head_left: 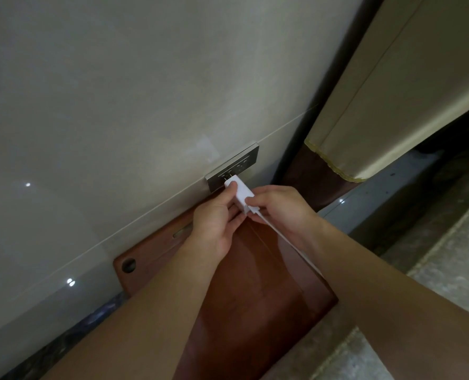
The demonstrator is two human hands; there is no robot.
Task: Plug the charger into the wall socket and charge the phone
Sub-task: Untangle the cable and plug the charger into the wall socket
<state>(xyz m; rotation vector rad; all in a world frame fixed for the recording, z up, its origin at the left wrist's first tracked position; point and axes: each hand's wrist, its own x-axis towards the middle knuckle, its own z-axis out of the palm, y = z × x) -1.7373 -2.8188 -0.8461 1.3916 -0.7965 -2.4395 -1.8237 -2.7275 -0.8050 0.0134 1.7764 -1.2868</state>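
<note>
A white charger block (240,192) is held right at the grey wall socket (234,165), its metal prongs at the socket's lower-left slots. My left hand (217,220) pinches the block from the left with thumb on top. My right hand (278,208) grips its rear end, where a white cable (285,238) leaves and runs down toward the lower right along my forearm. The phone is not in view.
The socket sits in a glossy beige tiled wall (118,105). Below it is a reddish-brown wooden tabletop (255,283) with a round hole (128,265). A padded beige headboard (378,105) and dark frame stand to the right. Grey stone floor lies at lower right.
</note>
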